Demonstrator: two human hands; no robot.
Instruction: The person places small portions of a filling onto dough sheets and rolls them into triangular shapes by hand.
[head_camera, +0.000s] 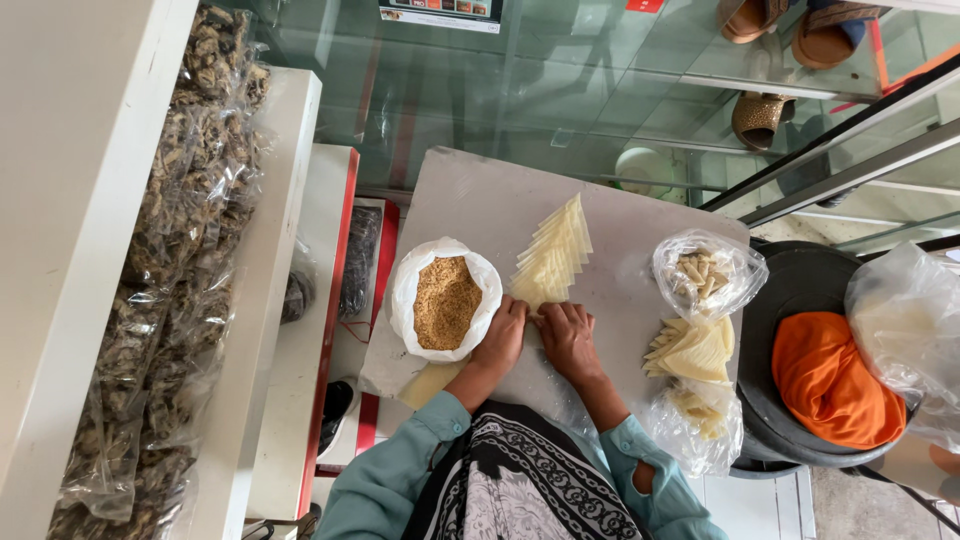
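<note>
**Pale pastry triangles fanned on the grey desk**

The pastry sheets (552, 255) are thin, pale yellow triangles, laid overlapping one another in a fanned row that runs from the middle of the desk (620, 215) back toward the person. Their points face the far edge, and the near end of the row narrows to where both hands meet. The left hand (502, 335) rests with fingers curled down on the near end of the row, just beside a white bag of golden-brown crumbs (445, 300). The right hand (567, 335) lies touching the left, fingers bent and pressed onto the same spot; whether either hand grips a sheet or merely presses on it cannot be told, since the fingertips cover the pastry there.

To the right on the desk, a second small stack of the same triangles (692, 350) lies between two clear plastic bags: the farther bag (708, 272) holds small pale rolled pieces, and the nearer bag (695, 425) holds more pale pieces. A flat pale sheet (428, 383) sticks out from under the left forearm at the near edge of the desk.

Further right, an orange cloth (828, 380) sits in a dark round basin (790, 290). Along the left, bags of dark dried goods (180, 250) line a white shelf (60, 200).
</note>
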